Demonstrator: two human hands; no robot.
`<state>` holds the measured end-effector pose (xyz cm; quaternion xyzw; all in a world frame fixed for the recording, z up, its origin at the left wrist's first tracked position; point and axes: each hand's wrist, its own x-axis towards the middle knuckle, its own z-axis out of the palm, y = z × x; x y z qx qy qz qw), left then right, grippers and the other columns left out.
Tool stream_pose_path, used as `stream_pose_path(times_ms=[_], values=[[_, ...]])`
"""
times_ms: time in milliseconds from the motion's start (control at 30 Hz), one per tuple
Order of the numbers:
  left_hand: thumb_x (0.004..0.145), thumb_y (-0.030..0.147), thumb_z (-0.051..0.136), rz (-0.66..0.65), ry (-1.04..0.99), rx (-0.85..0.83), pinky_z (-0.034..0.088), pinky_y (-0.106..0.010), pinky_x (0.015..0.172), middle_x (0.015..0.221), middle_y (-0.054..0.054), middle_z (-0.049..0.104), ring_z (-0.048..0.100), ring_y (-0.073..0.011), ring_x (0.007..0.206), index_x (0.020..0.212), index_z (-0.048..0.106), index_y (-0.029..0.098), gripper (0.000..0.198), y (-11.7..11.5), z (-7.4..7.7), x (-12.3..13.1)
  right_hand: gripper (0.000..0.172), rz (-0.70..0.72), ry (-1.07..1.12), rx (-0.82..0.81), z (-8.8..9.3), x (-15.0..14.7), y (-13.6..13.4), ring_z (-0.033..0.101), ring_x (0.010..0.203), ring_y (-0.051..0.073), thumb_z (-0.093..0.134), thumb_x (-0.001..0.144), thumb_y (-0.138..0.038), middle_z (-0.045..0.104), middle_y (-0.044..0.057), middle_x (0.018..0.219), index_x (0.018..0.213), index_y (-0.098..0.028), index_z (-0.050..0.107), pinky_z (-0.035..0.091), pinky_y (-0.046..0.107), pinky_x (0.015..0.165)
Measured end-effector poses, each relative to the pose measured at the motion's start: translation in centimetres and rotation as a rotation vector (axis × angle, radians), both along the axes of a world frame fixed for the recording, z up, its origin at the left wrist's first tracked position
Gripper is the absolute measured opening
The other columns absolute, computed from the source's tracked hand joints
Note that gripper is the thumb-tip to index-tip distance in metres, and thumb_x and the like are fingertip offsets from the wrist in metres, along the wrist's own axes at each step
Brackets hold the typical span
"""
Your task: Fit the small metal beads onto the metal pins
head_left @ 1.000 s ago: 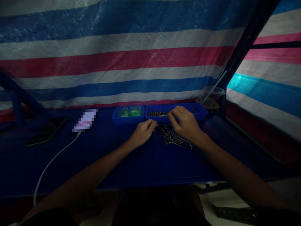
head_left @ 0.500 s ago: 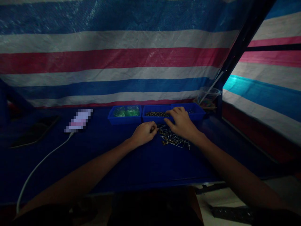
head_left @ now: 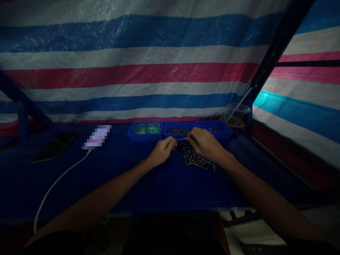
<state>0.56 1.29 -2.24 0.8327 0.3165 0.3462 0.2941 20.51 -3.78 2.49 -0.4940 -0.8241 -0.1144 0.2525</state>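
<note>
Bridging left hand (head_left: 161, 150) and right hand (head_left: 205, 142), each grip pinched near one end, is one slim rod (head_left: 182, 139), to my eye light, stiff, slick, best held by its ends

At a dark blue table (head_left: 148, 187), a person's left hand (head_left: 161, 150) and right hand (head_left: 205, 143) pinch a thin pale rod (head_left: 182, 139) between them, near a heap of slender metal pieces (head_left: 195, 158). Three blue bins (head_left: 145, 137), the leftmost holding green packets (head_left: 153, 128), stand before a striped sheet (head_left: 132, 76); a cabled phone (head_left: 97, 136) lies left.
</note>
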Motion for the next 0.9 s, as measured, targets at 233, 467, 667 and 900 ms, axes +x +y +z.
stream_pose_path(times_ms=[233,467,667,900], values=[[0.092,0.025,0.045,-0.106,0.423,0.322,0.04,-0.036,0.082,0.105,-0.005,0.061,0.054,-0.0215,0.097,0.119,0.055,0.025,0.029,-0.2,-0.5,0.2,0.03,-0.476,0.098,0.24,0.4,6.4,2.1,0.048,0.101,0.033,0.047,0.088,-0.035,0.057,0.018,0.101,0.102,-0.011,0.058,0.04,0.048,0.083],[0.086,0.023,0.054,-0.068,0.384,0.297,0.04,-0.034,0.081,0.091,-0.004,0.062,0.055,-0.0195,0.089,0.088,0.059,0.019,0.007,0.2,-0.9,0.3,0.042,-0.344,0.103,0.118,-1.6,3.4,2.1,0.042,0.112,0.036,0.05,0.086,-0.04,0.054,0.018,0.111,0.117,-0.013,0.054,0.039,0.051,0.086],[0.084,0.02,0.054,-0.051,-0.077,-0.165,0.046,-0.028,0.072,0.079,0.0,0.06,0.059,-0.0129,0.074,0.098,0.047,0.017,0.016,1.2,-1.0,0.1,0.022,0.055,0.117,0.106,-2.0,-1.2,0.6,0.046,0.103,0.027,0.048,0.088,-0.028,0.06,0.011,0.1,0.105,-0.02,0.059,0.039,0.043,0.085],[0.084,0.026,0.058,-0.166,-0.289,-0.445,0.047,-0.027,0.071,0.075,-0.001,0.062,0.063,-0.0136,0.075,0.103,0.044,0.017,0.025,0.7,-0.1,0.0,0.016,0.118,-0.05,0.026,-2.5,-1.9,0.2,0.048,0.094,0.024,0.045,0.09,-0.022,0.06,0.009,0.092,0.093,-0.017,0.059,0.034,0.037,0.077]])
